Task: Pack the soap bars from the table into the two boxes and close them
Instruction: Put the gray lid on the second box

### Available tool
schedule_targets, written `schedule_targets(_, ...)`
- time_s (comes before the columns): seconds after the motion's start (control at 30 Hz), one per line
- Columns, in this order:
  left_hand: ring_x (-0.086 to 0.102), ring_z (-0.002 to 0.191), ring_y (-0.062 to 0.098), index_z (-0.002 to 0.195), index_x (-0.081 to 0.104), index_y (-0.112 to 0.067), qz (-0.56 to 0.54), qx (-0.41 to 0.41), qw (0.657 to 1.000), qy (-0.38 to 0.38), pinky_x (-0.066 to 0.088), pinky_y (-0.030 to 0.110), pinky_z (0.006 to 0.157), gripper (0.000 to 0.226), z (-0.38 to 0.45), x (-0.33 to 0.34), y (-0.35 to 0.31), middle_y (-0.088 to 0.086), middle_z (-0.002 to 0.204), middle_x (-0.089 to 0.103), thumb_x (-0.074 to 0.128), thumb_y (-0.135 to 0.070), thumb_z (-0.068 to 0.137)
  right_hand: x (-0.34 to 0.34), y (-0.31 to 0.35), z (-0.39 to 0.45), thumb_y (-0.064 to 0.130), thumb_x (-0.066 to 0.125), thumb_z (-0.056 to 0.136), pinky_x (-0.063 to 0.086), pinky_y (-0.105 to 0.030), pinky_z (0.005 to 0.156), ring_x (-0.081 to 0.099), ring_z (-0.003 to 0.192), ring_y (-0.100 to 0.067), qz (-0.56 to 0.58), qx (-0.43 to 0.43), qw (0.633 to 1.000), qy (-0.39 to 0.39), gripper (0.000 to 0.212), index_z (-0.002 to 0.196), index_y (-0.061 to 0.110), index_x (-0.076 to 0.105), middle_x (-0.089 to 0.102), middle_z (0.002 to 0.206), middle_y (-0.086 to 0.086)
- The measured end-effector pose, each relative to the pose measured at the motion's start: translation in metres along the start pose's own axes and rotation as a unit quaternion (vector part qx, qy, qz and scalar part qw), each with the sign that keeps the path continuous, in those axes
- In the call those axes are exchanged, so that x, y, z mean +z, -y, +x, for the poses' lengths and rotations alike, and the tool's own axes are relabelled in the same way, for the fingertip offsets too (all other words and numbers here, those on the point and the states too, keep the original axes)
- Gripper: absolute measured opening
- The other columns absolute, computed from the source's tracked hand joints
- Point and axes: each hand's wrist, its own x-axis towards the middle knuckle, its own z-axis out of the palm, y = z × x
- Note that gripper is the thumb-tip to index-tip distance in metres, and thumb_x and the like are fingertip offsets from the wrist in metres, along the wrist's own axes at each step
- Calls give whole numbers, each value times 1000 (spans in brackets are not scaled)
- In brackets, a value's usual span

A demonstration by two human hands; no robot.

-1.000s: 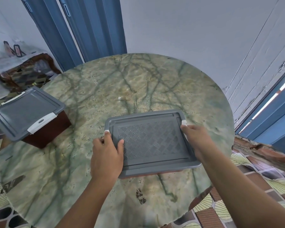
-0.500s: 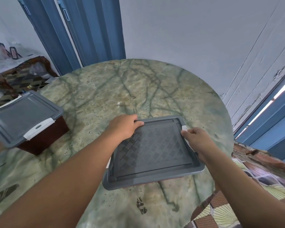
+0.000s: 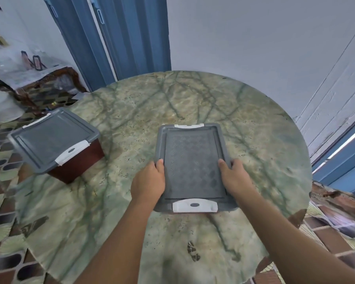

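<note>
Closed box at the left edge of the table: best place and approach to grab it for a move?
Probably grip the left box by its two long sides, under the overhanging grey lid rim, hands coming from above on either side. The short ends carry white latches, better left alone. It sits skewed near the table edge, so follow its angle. Both hands now hold the near box.

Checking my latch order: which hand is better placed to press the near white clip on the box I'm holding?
Probably either, slightly the right hand: both it and the left hand grip the lid's sides, level with each other, and the near clip lies between them.
</note>
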Motion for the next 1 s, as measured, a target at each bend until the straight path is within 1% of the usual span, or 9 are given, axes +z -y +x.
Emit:
schedule_targets(0.13,52,69,16,96,52,-14,-82,-12,997,7,37,35,62,46,-1,2,2,0,81,57,27,-51,108,0,4,2,53,38,106,54,-45,78,63,88,-24,-18,-35,999,-4,37,117,19,46,61,102,-4)
schedule_targets(0.2,54,71,17,98,54,-12,-96,-7,995,10,40,36,65,48,2,4,2,2,81,58,27,-51,108,0,3,3,51,37,107,48,-38,67,60,83,-21,-33,-46,998,-10,35,114,18,46,60,97,-4)
schedule_targets(0.3,52,69,16,97,54,-9,-96,3,995,6,40,36,66,48,6,7,3,2,79,56,28,-48,108,2,4,6,49,35,107,39,-37,63,56,81,-17,-59,-54,997,-22,35,112,17,46,58,95,-1)
schedule_targets(0.47,49,67,13,93,53,-11,-98,15,995,14,34,36,61,47,28,11,-1,2,78,55,28,-47,109,5,10,23,49,34,108,34,-32,58,54,79,-15,-74,-52,995,-39,36,110,16,47,57,95,-2)
schedule_targets(0.57,49,68,13,94,53,-11,-94,18,995,23,33,35,60,47,50,11,-9,1,80,54,28,-48,108,7,19,38,49,35,107,35,-34,59,55,79,-18,-66,-50,995,-50,35,111,16,47,58,96,-5)
schedule_targets(0.7,46,66,11,96,53,-12,-86,25,996,21,30,33,55,45,87,15,-24,-1,79,52,27,-47,109,9,35,70,49,34,108,40,-40,73,55,84,-26,-75,-48,994,-57,36,111,15,46,56,94,-4)
schedule_targets(0.77,47,66,12,96,54,-11,-81,31,996,15,30,32,54,46,110,18,-33,0,79,53,28,-47,109,10,45,91,49,33,107,41,-42,76,55,87,-30,-77,-46,994,-56,36,112,15,45,55,94,-6)
schedule_targets(0.9,52,69,20,99,56,-9,-83,38,996,4,36,35,64,47,159,25,-55,5,86,61,28,-46,109,10,66,140,49,33,107,38,-40,73,53,85,-28,-68,-50,995,-62,37,115,14,46,56,103,-11)
schedule_targets(1.0,51,75,23,98,54,-9,-78,37,996,2,36,35,68,46,193,27,-73,3,85,56,29,-45,109,10,81,175,46,34,108,37,-39,75,51,87,-30,-65,-59,994,-64,35,114,14,45,54,101,-9)
